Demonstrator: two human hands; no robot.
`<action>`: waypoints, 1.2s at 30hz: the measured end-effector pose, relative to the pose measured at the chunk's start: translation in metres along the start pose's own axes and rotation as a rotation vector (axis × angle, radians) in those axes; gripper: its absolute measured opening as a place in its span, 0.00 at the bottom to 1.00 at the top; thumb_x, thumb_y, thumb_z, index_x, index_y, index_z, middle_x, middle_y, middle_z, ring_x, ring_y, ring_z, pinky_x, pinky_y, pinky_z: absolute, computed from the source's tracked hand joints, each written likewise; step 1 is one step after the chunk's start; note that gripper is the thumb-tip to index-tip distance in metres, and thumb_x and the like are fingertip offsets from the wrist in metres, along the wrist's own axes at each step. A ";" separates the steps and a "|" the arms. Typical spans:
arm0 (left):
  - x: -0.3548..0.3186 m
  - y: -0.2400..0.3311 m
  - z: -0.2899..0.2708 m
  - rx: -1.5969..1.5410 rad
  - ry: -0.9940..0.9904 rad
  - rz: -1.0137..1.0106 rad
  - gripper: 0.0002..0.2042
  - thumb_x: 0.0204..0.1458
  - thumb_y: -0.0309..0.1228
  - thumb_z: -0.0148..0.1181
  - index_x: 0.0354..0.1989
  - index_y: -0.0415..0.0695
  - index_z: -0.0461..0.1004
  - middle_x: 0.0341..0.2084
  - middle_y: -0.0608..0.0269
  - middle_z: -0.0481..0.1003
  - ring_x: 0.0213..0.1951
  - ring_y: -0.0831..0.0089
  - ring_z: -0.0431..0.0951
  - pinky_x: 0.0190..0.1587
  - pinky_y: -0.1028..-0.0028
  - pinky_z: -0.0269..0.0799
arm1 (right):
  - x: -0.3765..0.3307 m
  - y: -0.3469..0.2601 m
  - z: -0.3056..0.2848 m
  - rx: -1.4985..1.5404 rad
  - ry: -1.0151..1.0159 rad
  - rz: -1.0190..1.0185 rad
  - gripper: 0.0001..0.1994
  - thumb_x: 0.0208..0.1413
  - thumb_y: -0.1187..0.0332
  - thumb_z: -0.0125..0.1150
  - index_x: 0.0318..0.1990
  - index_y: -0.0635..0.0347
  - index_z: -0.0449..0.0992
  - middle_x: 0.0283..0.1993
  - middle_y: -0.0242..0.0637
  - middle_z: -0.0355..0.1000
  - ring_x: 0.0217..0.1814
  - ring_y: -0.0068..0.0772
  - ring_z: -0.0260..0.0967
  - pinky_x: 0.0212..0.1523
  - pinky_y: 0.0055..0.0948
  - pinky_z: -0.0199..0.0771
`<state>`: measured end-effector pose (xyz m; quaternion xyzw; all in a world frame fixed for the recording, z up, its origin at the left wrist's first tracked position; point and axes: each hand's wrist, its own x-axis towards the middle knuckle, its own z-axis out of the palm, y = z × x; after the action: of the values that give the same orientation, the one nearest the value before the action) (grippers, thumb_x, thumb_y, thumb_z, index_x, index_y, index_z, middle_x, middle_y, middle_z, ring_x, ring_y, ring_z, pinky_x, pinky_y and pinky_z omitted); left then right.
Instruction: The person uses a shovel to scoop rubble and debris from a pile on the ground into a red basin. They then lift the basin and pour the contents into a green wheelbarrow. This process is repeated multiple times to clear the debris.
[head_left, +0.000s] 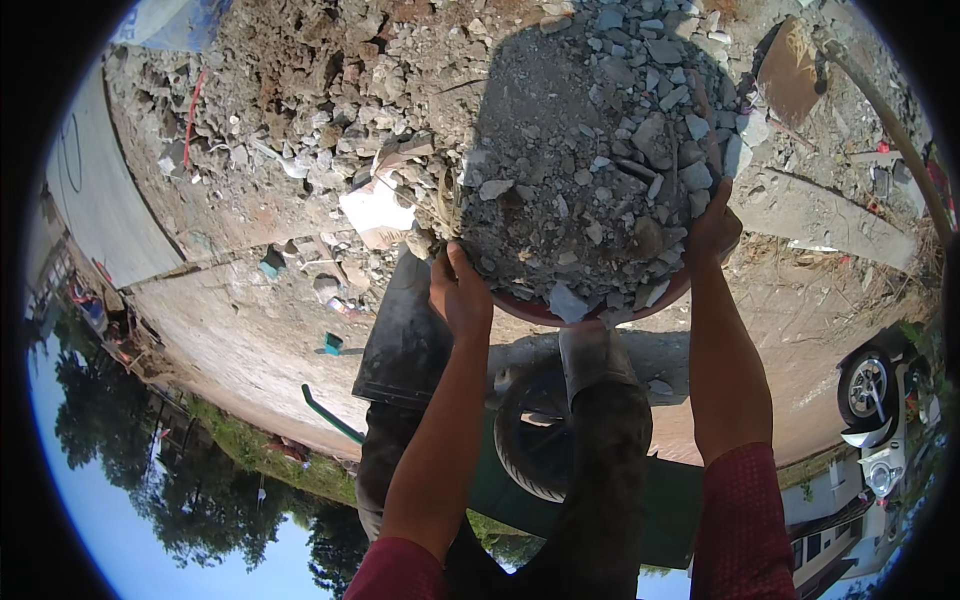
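A round, dark red pan [522,312] sits in front of my legs, heaped with grey stones and broken rubble [590,225]. My left hand [464,295] grips its left rim, thumb upward and the other fingers partly hidden. On the opposite side my right hand [712,232] is closed around the right rim. Much of the pan's far rim blends into the stones and shadow. Just beyond my left hand lies a torn white piece of packaging [376,214]. Two dark boots, the left boot [405,330] and right boot [597,358], stand at the near side.
A hoe-like tool with a rusty blade [790,70] and long handle [893,118] lies at far right. Loose rubble [330,90] spreads ahead. Behind my legs is a green wheelbarrow [672,505] with a black wheel [535,440]. A parked scooter [882,470] stands right.
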<state>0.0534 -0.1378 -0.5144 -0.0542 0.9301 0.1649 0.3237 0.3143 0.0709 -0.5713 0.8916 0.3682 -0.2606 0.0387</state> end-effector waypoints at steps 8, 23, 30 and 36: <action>0.075 -0.022 -0.001 -0.810 -0.481 -0.411 0.33 0.60 0.62 0.48 0.59 0.45 0.71 0.45 0.60 0.77 0.44 0.66 0.77 0.45 0.68 0.71 | 0.009 0.012 0.005 0.113 0.005 -0.067 0.40 0.62 0.33 0.42 0.30 0.69 0.83 0.23 0.48 0.76 0.31 0.43 0.73 0.38 0.45 0.68; 0.052 0.036 -0.025 -0.731 -0.754 -0.325 0.41 0.54 0.64 0.56 0.67 0.43 0.62 0.58 0.54 0.71 0.57 0.59 0.73 0.59 0.57 0.69 | -0.023 0.016 -0.010 0.336 -0.230 -0.002 0.34 0.60 0.41 0.51 0.38 0.75 0.80 0.36 0.54 0.76 0.42 0.43 0.73 0.48 0.41 0.68; -0.036 0.080 -0.119 -0.803 -0.715 -0.148 0.31 0.61 0.52 0.56 0.58 0.33 0.68 0.48 0.50 0.77 0.46 0.63 0.79 0.50 0.64 0.75 | -0.106 0.042 -0.091 0.865 -0.344 0.104 0.30 0.66 0.49 0.49 0.43 0.79 0.77 0.36 0.47 0.76 0.37 0.32 0.69 0.45 0.35 0.69; -0.158 0.104 -0.301 -0.298 -0.495 0.121 0.23 0.60 0.55 0.56 0.33 0.45 0.71 0.22 0.71 0.68 0.23 0.80 0.66 0.27 0.74 0.62 | -0.231 0.037 -0.295 0.777 -0.298 0.023 0.28 0.67 0.50 0.49 0.43 0.74 0.79 0.35 0.42 0.77 0.38 0.27 0.69 0.42 0.33 0.70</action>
<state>-0.0200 -0.1435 -0.1661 -0.0037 0.7900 0.3267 0.5187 0.3317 -0.0260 -0.2076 0.7967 0.2228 -0.5057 -0.2448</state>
